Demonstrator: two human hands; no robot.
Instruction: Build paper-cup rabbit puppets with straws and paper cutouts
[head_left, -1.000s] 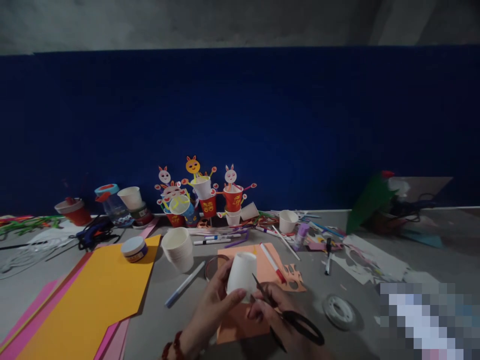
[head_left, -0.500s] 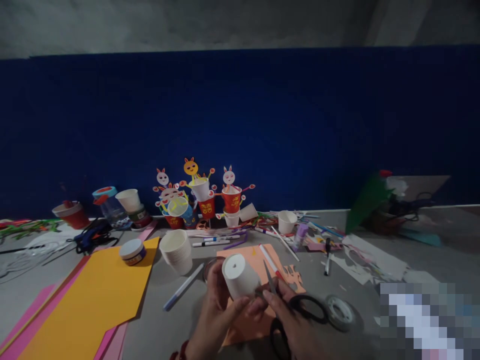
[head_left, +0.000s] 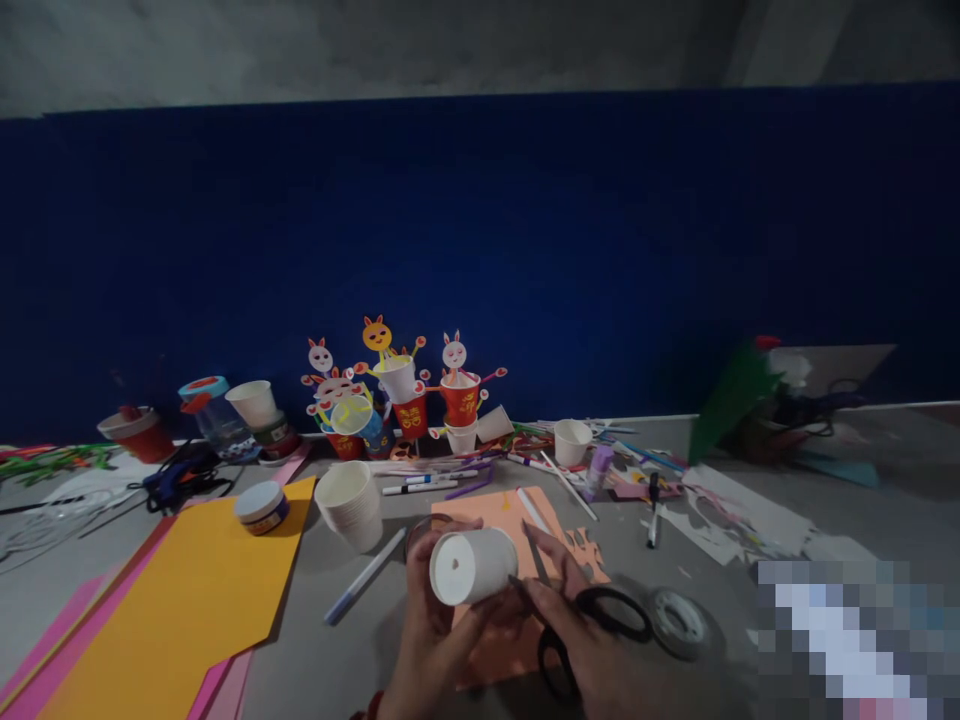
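Note:
A white paper cup [head_left: 484,566] lies on its side in my left hand [head_left: 433,630], whose fingers wrap around it. Its base faces left and toward me, and a small hole shows near the base's centre. My right hand [head_left: 574,610] is closed on black-handled scissors [head_left: 538,560]; the blades point up and away, close to the cup's rim. Some right fingers are near or at the rim, though whether they press on it is hidden. Beneath both hands is an orange paper sheet [head_left: 491,655].
A stack of white cups [head_left: 351,510], a marker [head_left: 365,578] and yellow card [head_left: 187,570] lie left. A tape roll [head_left: 677,622] sits right of the scissors. Behind stand decorated cup figures [head_left: 411,412], a glue stick [head_left: 598,470], and paper scraps [head_left: 750,515].
The cup has tipped from base-up to lying sideways, its base turned toward the left and me. My right hand has stayed near the rim with the scissors, whose handles have shifted.

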